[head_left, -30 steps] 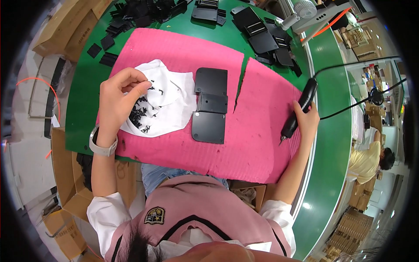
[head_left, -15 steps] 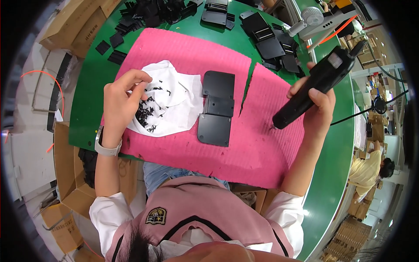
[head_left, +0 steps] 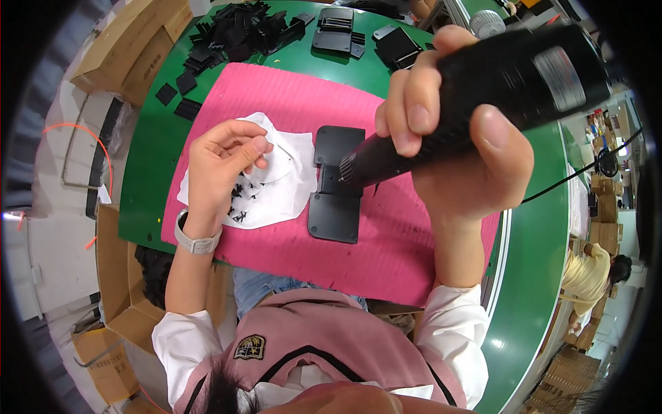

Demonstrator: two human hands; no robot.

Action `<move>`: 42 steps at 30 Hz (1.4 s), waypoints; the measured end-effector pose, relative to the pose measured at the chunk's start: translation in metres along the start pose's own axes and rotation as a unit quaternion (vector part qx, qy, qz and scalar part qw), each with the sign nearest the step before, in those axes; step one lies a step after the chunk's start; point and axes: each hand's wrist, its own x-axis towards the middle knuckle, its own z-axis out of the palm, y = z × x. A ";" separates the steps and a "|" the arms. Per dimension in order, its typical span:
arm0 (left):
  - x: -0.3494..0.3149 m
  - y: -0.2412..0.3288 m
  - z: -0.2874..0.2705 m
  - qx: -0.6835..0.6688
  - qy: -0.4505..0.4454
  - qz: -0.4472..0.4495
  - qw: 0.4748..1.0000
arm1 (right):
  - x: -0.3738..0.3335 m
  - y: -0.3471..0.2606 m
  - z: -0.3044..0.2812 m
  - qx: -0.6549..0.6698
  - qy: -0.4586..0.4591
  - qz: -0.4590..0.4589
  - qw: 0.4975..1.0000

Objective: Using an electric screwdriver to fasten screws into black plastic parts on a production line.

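Gripping with the right hand (head_left: 469,172): fingers and thumb wrap around a black power screwdriver (head_left: 476,90), its body slanting toward the upper right of the frame, presumably to aim the nose down-left.
Screwdriver tip: at the middle section of the black hinged part (head_left: 329,185) – contact cannot be told.
Hinged part: flat at the centre of the frame, its two plates spread above and below the narrow middle, likely leaving that section exposed.
Left hand (head_left: 224,155): left of centre, thumb and fingers curled toward each other; whether they pinch anything cannot be told.
White cloth (head_left: 289,190): beneath the left hand, bearing small black screws (head_left: 238,193) – probably pale so they show up and stay gathered.
Pink mat (head_left: 386,255): under cloth and part, perhaps cushioning them from the green counter (head_left: 148,179).
Loose black pieces (head_left: 241,34): heaped at the upper left, apparently to free the mat.
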 end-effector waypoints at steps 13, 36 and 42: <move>-0.010 -0.012 0.046 -0.321 -0.110 -0.159 0.927 | -0.013 0.019 -0.023 0.149 -0.107 -0.085 0.979; -0.018 -0.023 0.048 -0.313 -0.059 -0.205 0.926 | -0.016 0.037 -0.013 0.080 -0.155 -0.113 0.978; -0.018 -0.024 0.044 -0.254 -0.086 -0.217 0.939 | -0.018 0.028 -0.014 0.083 -0.094 -0.048 0.991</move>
